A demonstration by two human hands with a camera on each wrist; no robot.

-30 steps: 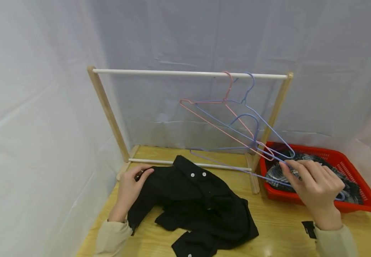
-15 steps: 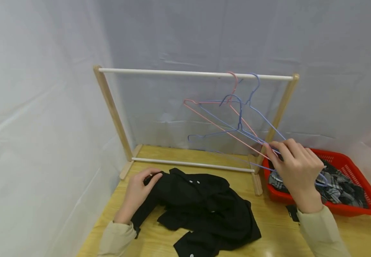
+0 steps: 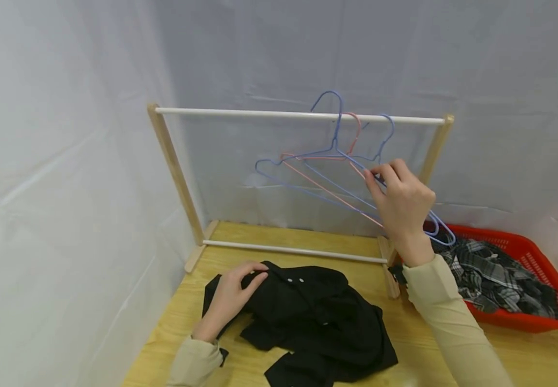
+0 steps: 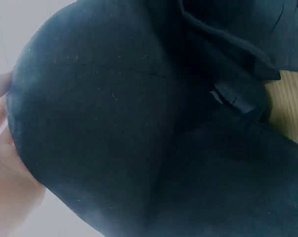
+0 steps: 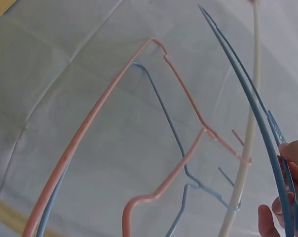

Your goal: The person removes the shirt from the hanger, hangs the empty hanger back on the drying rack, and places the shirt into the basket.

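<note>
My right hand (image 3: 399,201) pinches a blue wire clothes hanger (image 3: 334,144) by its sloping shoulder. The hanger's hook stands at the height of the white rail (image 3: 235,113) and overlaps it in the head view. In the right wrist view the held hanger (image 5: 264,121) runs up beside the rail, left of the fingertips. Below, my left hand (image 3: 232,290) holds a black buttoned shirt (image 3: 317,306) near its collar, thumb and fingers at the cloth's edge. Close up, the dark cloth (image 4: 99,123) fills most of the left wrist view and hides part of the fingers.
A pink hanger (image 3: 357,131) and another blue hanger (image 3: 390,134) hang towards the rail's right end. The rack's wooden legs (image 3: 174,172) stand on the table. At the right sits a red basket (image 3: 525,321) with grey plaid clothing (image 3: 491,274). White sheeting surrounds the table.
My right hand has lifted the blue hanger up and left, from over the basket to the rail. My left hand has slid slightly right along the shirt, towards the collar.
</note>
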